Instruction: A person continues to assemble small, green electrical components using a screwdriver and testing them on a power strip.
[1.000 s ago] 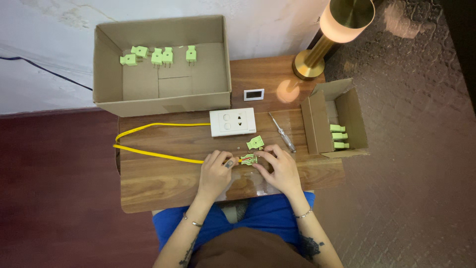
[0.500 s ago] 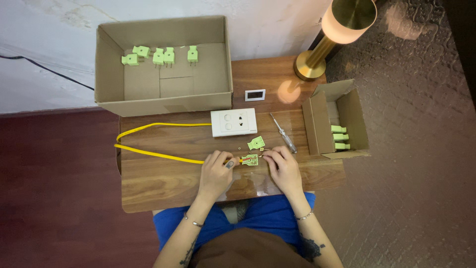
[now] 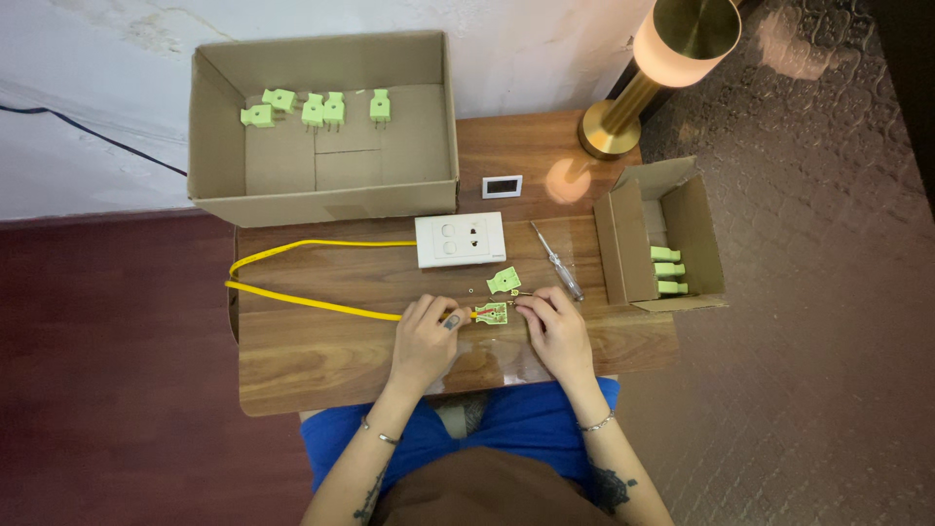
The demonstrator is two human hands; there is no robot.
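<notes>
Both hands [image 3: 492, 326] pinching green plug half [image 3: 492, 314]

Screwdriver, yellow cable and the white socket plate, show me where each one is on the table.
screwdriver [image 3: 556, 260], head view, middle of its shaft and handle.
yellow cable [image 3: 321, 304], head view, lower run leading toward the left hand.
white socket plate [image 3: 460, 240], head view, centre of its face.
</notes>
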